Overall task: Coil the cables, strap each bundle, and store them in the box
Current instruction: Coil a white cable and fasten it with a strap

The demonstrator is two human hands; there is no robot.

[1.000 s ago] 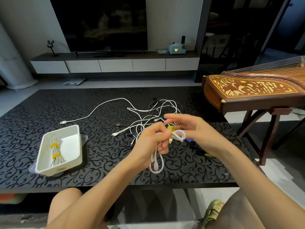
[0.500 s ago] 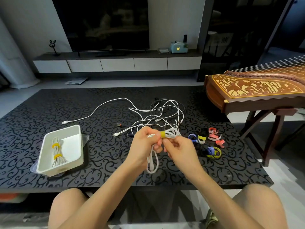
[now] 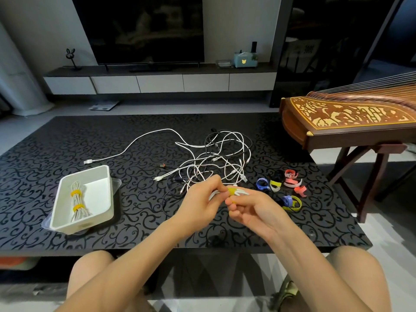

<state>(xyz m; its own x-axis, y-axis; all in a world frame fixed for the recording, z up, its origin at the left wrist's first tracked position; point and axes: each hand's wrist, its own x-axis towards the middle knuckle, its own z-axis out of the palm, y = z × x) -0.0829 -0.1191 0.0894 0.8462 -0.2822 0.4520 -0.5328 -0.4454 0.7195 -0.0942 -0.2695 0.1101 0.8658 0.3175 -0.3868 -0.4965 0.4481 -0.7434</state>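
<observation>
Hands (image 3: 199, 200) (image 3: 256, 207) pinch yellow-strapped cable bundle (image 3: 241, 192)

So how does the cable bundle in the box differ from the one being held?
The boxed bundle lies in the white box, untouched, wearing two yellow straps. The held bundle is gripped by the left hand and right hand, with one strap showing. Both are white coiled cables.
</observation>
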